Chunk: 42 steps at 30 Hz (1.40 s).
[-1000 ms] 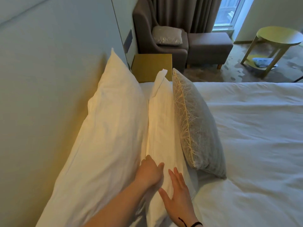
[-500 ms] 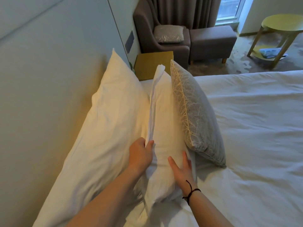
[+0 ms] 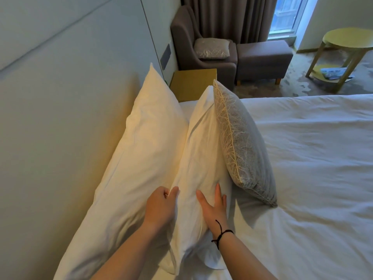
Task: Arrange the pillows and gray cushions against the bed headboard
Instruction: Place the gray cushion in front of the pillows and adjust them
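Note:
A large white pillow [image 3: 141,150] leans against the pale headboard [image 3: 60,118]. In front of it stands a second white pillow [image 3: 201,150], and a gray cushion [image 3: 246,150] with a pale branch pattern leans on that pillow's right side. My left hand [image 3: 161,207] pinches the second pillow's left edge near its lower end. My right hand [image 3: 214,207] lies flat on the same pillow's front, fingers spread, a black cord at the wrist. Another gray cushion [image 3: 212,48] lies on the armchair across the room.
White bedding [image 3: 312,178] spreads to the right. Beyond the bed's far end are a wooden nightstand [image 3: 193,83], a brown armchair [image 3: 187,41] with a footstool [image 3: 264,57], dark curtains, and a round yellow table [image 3: 347,39] at the back right.
My left hand has closed on the second pillow's left edge and my right hand has slid up its front. The pillow now stands more upright, pressed closer to the large pillow.

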Motion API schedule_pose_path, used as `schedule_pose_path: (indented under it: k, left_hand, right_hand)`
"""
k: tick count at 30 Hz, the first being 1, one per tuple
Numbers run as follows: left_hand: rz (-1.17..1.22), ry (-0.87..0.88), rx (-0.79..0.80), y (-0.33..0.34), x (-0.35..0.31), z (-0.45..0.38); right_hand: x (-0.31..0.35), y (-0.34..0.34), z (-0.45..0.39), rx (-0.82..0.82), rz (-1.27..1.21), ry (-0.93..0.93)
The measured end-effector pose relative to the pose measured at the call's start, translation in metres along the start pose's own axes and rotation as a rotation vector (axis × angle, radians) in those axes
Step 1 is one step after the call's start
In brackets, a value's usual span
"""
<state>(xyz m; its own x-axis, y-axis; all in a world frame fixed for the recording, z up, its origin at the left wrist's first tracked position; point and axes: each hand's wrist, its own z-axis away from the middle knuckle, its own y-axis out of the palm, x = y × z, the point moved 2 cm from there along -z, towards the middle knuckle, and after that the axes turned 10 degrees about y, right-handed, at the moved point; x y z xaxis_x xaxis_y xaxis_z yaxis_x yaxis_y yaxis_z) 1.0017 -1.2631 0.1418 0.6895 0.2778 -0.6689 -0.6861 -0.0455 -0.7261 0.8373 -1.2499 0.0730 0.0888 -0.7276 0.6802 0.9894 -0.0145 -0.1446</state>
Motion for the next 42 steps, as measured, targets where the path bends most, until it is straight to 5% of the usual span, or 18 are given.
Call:
schedule_pose_path:
  k: [5, 10, 20, 26, 30, 32, 36, 42]
  left_hand:
    - [0.055, -0.023, 0.116, -0.004, 0.016, 0.023]
    - [-0.095, 0.079, -0.056, -0.027, 0.039, 0.037]
    - [-0.597, 0.254, 0.093, -0.019, 0.032, 0.026]
    - [-0.413, 0.256, 0.097, -0.006, -0.013, -0.046]
    - [-0.331, 0.262, 0.222, 0.001, -0.038, -0.1]
    - [-0.317, 0.275, 0.247, 0.008, -0.052, -0.127]
    - [-0.343, 0.351, 0.28, 0.03, -0.088, -0.187]
    - [-0.747, 0.589, 0.346, 0.079, -0.137, -0.28]
  right_hand:
    - [0.012, 0.015, 0.005, -0.047, 0.279, -0.106]
    - [0.026, 0.035, 0.007, -0.035, 0.576, -0.216]
    - [0.032, 0.039, -0.006, -0.04, 0.745, -0.188]
    - [0.085, 0.011, -0.004, -0.035, 0.76, -0.42]
    - [0.15, -0.043, -0.022, -0.319, 0.745, -0.671]
    - [0.17, -0.076, -0.046, -0.425, 0.808, -0.569]
    - [0.164, -0.116, -0.097, -0.301, 0.672, -0.197]
    - [0.148, -0.125, -0.128, -0.261, 0.422, -0.154]
